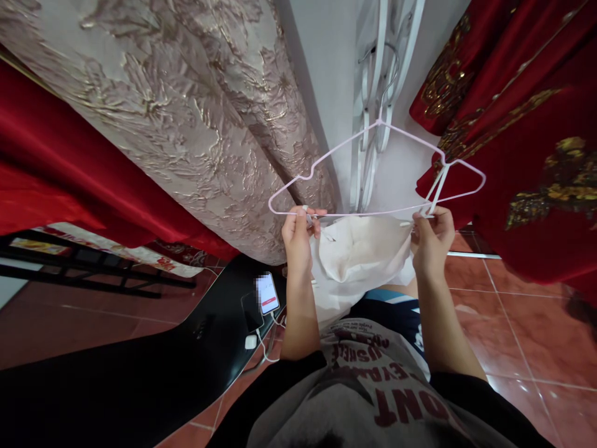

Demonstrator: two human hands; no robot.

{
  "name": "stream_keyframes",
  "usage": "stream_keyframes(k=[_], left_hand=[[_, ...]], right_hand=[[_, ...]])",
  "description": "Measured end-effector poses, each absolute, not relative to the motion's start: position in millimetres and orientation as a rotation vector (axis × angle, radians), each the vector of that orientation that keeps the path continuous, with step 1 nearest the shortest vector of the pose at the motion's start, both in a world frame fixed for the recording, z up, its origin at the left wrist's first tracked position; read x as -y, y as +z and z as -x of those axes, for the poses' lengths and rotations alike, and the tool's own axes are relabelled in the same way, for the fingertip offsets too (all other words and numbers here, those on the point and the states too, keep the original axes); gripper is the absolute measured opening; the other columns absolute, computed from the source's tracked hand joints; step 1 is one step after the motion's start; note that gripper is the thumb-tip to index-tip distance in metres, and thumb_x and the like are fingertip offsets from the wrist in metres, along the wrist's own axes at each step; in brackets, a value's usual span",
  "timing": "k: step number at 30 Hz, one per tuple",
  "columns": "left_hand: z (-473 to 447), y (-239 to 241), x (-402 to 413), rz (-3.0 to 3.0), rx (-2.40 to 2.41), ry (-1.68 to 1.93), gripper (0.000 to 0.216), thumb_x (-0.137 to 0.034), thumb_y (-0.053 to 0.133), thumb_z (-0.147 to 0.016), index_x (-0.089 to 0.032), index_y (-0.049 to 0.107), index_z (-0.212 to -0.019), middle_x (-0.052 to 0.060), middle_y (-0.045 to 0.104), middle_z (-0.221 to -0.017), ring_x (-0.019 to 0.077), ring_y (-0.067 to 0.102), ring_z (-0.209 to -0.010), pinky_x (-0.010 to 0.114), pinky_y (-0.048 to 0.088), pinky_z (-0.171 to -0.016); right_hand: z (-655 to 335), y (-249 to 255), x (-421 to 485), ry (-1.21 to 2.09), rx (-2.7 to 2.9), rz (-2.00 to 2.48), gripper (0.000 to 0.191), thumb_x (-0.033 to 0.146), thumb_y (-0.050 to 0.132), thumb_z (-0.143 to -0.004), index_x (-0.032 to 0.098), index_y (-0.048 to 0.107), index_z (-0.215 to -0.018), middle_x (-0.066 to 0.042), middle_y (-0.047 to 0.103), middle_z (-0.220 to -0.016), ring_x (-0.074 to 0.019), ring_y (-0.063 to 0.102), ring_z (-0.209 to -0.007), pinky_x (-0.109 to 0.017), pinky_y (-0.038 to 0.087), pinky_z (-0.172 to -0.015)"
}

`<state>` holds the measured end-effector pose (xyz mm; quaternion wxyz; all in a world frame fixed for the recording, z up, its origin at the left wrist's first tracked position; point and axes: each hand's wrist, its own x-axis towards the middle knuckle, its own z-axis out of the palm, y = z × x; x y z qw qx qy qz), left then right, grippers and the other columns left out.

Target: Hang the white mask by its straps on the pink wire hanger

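Note:
A pale pink clothes hanger [361, 213] hangs by its metal hook in front of me. A white garment [368, 246] droops below its lower bar, between my hands. One white strap [437, 186] of the garment loops over the hanger's right notch. My right hand [433, 239] is closed, pinching the lower part of that strap by the bar. At the bar's left end, my left hand [301, 236] is closed with thumb and fingers on a small white bit of the garment, likely its other strap. The hanger's left notch carries no strap.
White metal rack arms [373, 74] stand behind the hanger. Beige brocade cloth [186, 112] hangs at left, red embroidered cloth [527, 137] at right. A black bench [140, 373] at lower left bears a lit phone [267, 292], a dark phone and a white earbud case [250, 342] with cables.

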<state>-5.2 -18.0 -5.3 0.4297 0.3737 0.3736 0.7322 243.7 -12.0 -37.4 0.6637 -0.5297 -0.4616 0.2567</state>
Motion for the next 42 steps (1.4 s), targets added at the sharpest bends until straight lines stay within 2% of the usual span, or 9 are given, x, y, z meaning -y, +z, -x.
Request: stream_keyframes(k=[7,9,13,20,28,32,37,40,42], left_hand=[[7,-6,18,-0.913,-0.924,1.850,0.038,-0.055,0.074,-0.098,-0.020,0.064,-0.087,0.008,0.080,-0.086,0.0094,0.053,-0.054,0.022,0.041,-0.051],[8,-4,18,-0.916,-0.921,1.858,0.039,-0.056,0.075,-0.097,-0.020,0.064,-0.087,0.007,0.080,-0.084,0.0089,0.052,-0.053,0.021,0.041,-0.051],[8,-2,17,-0.925,-0.907,1.874,0.040,-0.057,0.077,-0.096,-0.020,0.063,-0.086,0.006,0.081,-0.082,0.0073,0.048,-0.050,0.020,0.038,-0.049],[6,-2,17,-0.905,-0.956,1.805,0.042,-0.058,0.076,-0.094,-0.020,0.061,-0.084,0.008,0.082,-0.085,0.0069,0.042,-0.047,0.021,0.034,-0.047],[11,-2,19,-0.930,-0.936,1.779,0.038,-0.053,0.076,-0.096,-0.020,0.063,-0.085,0.009,0.082,-0.088,0.0076,0.044,-0.049,0.021,0.036,-0.048],[13,-2,19,-0.944,-0.923,1.787,0.038,-0.054,0.076,-0.095,-0.020,0.063,-0.086,0.009,0.082,-0.088,0.0076,0.043,-0.049,0.021,0.036,-0.049],[11,-1,20,-0.947,-0.896,1.791,0.039,-0.055,0.078,-0.094,-0.020,0.063,-0.084,0.009,0.082,-0.086,0.0077,0.042,-0.049,0.021,0.035,-0.048],[9,0,20,-0.916,-0.911,1.798,0.040,-0.055,0.078,-0.093,-0.020,0.062,-0.083,0.008,0.081,-0.084,0.0079,0.042,-0.049,0.021,0.035,-0.048],[8,0,19,-0.894,-0.911,1.795,0.040,-0.054,0.079,-0.093,-0.020,0.062,-0.083,0.008,0.081,-0.084,0.0078,0.042,-0.049,0.021,0.035,-0.048]], right_hand=[[-239,-3,29,0.526,1.117,1.144,0.021,0.041,0.078,-0.085,0.023,0.066,-0.083,0.000,0.065,-0.077,-0.0146,0.060,-0.067,-0.029,0.050,-0.063],[-239,6,32,0.494,1.173,1.152,0.017,0.039,0.075,-0.089,0.022,0.076,-0.093,-0.002,0.072,-0.077,-0.0152,0.063,-0.064,-0.030,0.052,-0.061],[-245,24,27,0.350,1.258,1.145,0.031,0.028,0.067,-0.092,0.020,0.085,-0.115,-0.003,0.079,-0.077,-0.0137,0.065,-0.059,-0.029,0.054,-0.059],[-274,56,6,0.117,1.206,1.080,0.031,0.032,0.088,-0.076,0.021,0.089,-0.104,0.003,0.063,-0.057,-0.0090,0.046,-0.052,-0.025,0.037,-0.049],[-282,56,-3,0.149,1.119,1.176,0.037,0.028,0.082,-0.071,0.019,0.089,-0.107,0.003,0.056,-0.061,-0.0095,0.045,-0.058,-0.026,0.038,-0.053],[-286,59,-8,0.178,1.162,1.193,0.045,0.027,0.085,-0.069,0.017,0.087,-0.113,0.003,0.055,-0.065,-0.0077,0.039,-0.059,-0.026,0.029,-0.053],[-307,53,-14,0.179,1.103,1.240,0.050,0.026,0.089,-0.065,0.018,0.088,-0.114,0.004,0.052,-0.063,-0.0087,0.040,-0.059,-0.029,0.030,-0.056],[-317,37,-7,0.059,0.941,1.131,0.045,0.026,0.091,-0.060,0.019,0.089,-0.105,0.003,0.054,-0.060,-0.0086,0.040,-0.055,-0.029,0.028,-0.054],[-315,27,4,-0.087,0.828,1.039,0.035,0.031,0.093,-0.060,0.023,0.090,-0.094,-0.001,0.063,-0.064,-0.0125,0.049,-0.057,-0.031,0.033,-0.053]])
